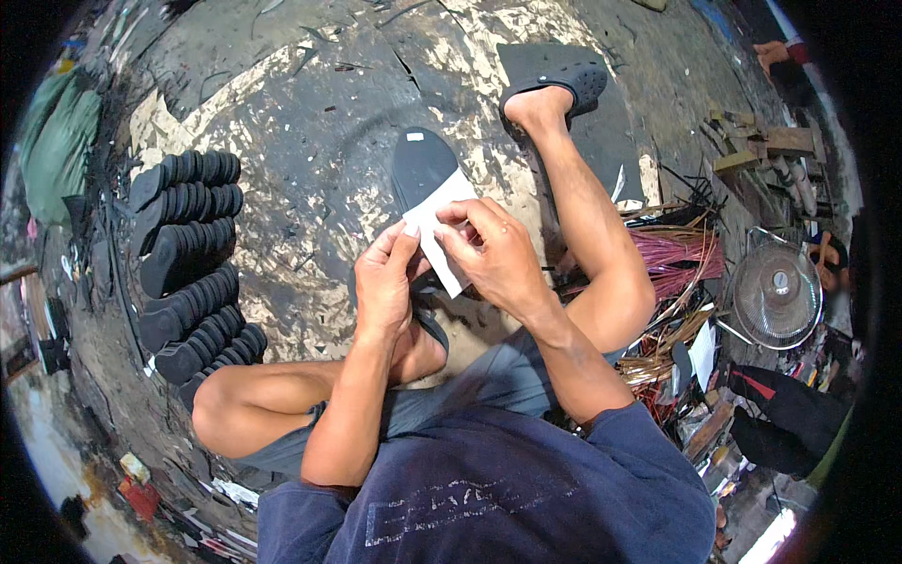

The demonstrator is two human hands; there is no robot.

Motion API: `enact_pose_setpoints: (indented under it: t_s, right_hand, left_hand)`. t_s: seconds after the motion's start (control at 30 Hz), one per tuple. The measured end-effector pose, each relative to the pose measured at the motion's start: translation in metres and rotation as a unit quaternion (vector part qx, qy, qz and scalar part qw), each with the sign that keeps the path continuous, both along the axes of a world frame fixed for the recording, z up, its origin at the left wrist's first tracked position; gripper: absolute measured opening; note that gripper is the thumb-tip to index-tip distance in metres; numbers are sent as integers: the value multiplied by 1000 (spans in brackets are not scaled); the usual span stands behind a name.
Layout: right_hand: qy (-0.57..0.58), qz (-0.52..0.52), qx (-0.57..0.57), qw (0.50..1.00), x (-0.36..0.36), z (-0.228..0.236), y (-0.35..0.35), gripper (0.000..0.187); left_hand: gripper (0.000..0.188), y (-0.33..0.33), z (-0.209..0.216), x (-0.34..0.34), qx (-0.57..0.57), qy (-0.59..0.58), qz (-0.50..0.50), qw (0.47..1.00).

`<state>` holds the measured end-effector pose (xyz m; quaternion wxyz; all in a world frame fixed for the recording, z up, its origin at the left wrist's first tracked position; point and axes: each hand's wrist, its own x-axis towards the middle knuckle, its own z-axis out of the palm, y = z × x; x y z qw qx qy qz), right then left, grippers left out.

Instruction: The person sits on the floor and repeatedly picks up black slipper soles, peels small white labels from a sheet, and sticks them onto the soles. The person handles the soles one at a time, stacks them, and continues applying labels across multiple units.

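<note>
A white sheet is stretched between two bare hands above the floor, slanting from upper right to lower middle. The left hand has its edge, with the thumb lying on top and the fingers closed narrow around it. The right hand bends over from the other side, its thumb and fingertips gathered close on the sheet; how firmly they pinch it I cannot tell. Just beyond, the rounded end of a black sole points away from the person, a small white label near its tip; its near part runs under the sheet, so whether it is held or lying down there is hidden. To the left, black soles stand packed in several rows on the floor, with a green sack farther out. The person sits with the left leg folded in and the right leg stretched forward, the right foot in a black clog on a dark mat. Over on the right are a bundle of reddish strips, some wooden blocks and a round wire-caged fan
</note>
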<state>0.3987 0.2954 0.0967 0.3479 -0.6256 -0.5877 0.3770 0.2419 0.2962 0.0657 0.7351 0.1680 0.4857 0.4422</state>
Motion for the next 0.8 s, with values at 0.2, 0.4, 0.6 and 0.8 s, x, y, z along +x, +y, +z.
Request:
enact_pose_setpoints:
  t_s: [0.2,0.4,0.6,0.8]
  right_hand:
    - [-6,12,-7,1000,-4,-2,6,23]
    - [18,-25,-15,999,1,-14,28,23]
    - [206,-209,-223,930,45,-155,46,67]
    - [414,-11,-370,831,6,-151,50,82]
  left_hand:
    - [25,-3,-3,-4,7,-4,15,1000]
    - [17,-3,-31,-14,9,31,7,999]
    - [28,10,-80,-21,49,89,-27,994]
    - [28,17,-179,-33,-69,-82,32,994]
